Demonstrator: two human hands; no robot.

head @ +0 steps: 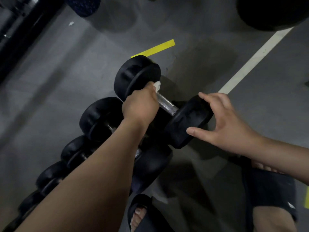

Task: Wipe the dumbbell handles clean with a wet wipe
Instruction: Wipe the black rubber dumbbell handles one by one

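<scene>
A black dumbbell (137, 76) with a bare metal handle (167, 104) lies on the grey floor at the far end of a row of dumbbells. My left hand (141, 104) grips the handle near the far weight, with a white wet wipe (157, 86) sticking out past its knuckles. My right hand (222, 121) holds the near weight head (187, 121) between thumb and spread fingers. The part of the handle under my left hand is hidden.
Several more black dumbbells (98, 118) lie in a row toward the lower left, partly under my left forearm. Yellow tape (155, 47) and a white line (250, 61) mark the floor. A black rack (21, 30) stands upper left. My sandalled feet (142, 215) are at the bottom.
</scene>
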